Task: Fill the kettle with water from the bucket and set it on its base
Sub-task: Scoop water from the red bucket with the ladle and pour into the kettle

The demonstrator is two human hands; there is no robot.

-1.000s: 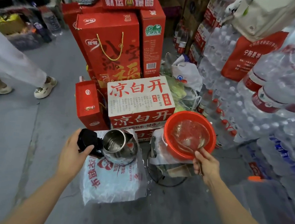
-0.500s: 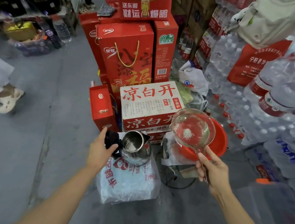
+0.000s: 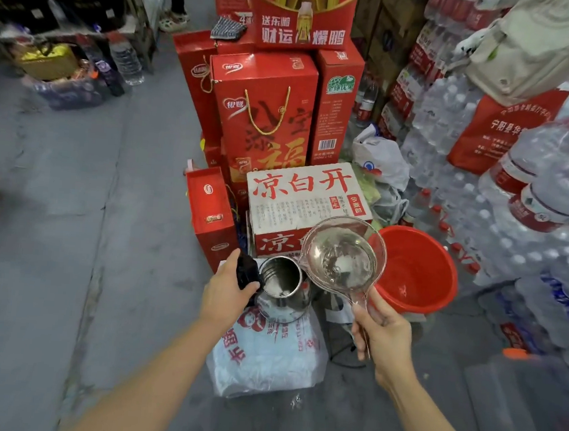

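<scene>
Head view: kettle (image 3: 283,289) handle under left hand (image 3: 224,294).

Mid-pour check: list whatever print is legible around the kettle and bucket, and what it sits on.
"凉白开": top of the white carton behind the kettle.
"财运 爆鹏": top red box.
"福": gold, on the red gift box with rope handle.
"宁阳县华": red bag; the rest is cut off.
Plastic-wrapped pack under the kettle: red print, unreadable.
Bucket, ladle: none.
</scene>
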